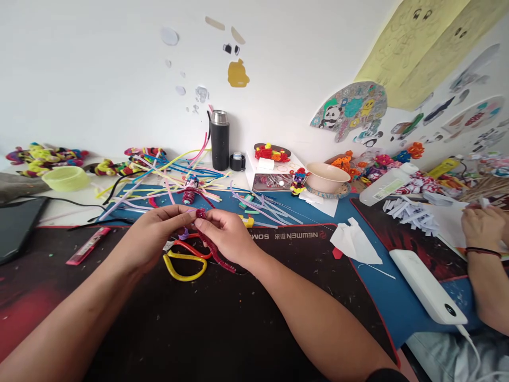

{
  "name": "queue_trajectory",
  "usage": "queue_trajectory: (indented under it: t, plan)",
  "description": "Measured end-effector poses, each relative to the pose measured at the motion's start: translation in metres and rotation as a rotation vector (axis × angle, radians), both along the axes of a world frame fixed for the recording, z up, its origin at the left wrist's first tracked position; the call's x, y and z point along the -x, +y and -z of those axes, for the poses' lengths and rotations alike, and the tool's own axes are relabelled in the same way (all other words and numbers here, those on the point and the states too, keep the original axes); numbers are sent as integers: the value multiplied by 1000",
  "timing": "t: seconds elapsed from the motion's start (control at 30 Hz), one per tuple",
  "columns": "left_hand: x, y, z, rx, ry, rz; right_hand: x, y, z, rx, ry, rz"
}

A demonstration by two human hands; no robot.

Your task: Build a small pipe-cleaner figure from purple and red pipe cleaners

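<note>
A dark red pipe cleaner is held between my two hands above the black mat, its end wound into a small coil. My left hand pinches the coil's left side between thumb and fingers. From the right, my right hand grips the same pipe cleaner, and its loose tail hangs below the palm. Just under my hands lie scissors with one yellow handle and one red-orange handle. Behind them sits a small doll figure with a dark red coiled body.
Loose coloured pipe cleaners spread across the back, near a black thermos. A beige bowl and a white power bank are to the right. A co-worker's hand works at far right. A red-pink box lies left.
</note>
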State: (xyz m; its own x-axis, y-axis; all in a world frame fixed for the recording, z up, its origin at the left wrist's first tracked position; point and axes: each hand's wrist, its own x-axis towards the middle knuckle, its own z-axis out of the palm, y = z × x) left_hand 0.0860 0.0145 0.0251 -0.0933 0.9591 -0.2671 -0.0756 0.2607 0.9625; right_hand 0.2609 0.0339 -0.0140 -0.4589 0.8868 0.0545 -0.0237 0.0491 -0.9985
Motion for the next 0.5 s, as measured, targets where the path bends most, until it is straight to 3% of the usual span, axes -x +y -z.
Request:
queue_trajectory:
  t: [0.27,0.37,0.5]
  plan:
    - [12,2,9,-97,61,70,-2,2,-4,-99,-44,5]
    - [12,1,8,-119,98,148,-2,1,-4,-131,-88,-8]
    - [9,1,5,-88,53,148,-1,-3,-5,-157,-145,-28]
